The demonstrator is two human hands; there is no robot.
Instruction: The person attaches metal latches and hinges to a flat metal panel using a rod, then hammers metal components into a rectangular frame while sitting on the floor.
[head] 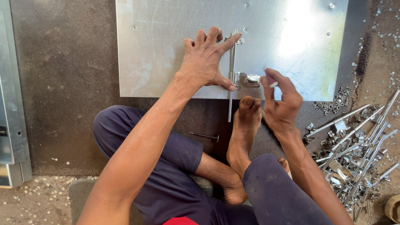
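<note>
Nearest the camera, the person sits cross-legged in dark blue trousers (175, 183), one bare foot (243, 129) stretched toward twelve o'clock with its toes just at the near edge of a metal sheet (166, 50). At about nine o'clock from the foot a loose dark nail (204, 135) lies on the dark floor (62, 91). At three to four o'clock from the foot sits a heap of shiny bolts and brackets (354, 154), with small rivets scattered beyond it.

The right hand (281, 102) is raised just past the toes, fingers curled, thumb and forefinger pinched on a small pale piece (273, 84); what it is cannot be told.

Farther on, the left hand (206, 60) lies spread and flat on the sheet, forefinger reaching to the top of a long latch rod (231, 71) and thumb pressing beside the latch bracket (246, 80). The rod runs twelve to six, its lower end hanging off the sheet's near edge. The hand grips nothing.

At far nine o'clock a grey metal frame (14, 104) lies along the floor.
</note>
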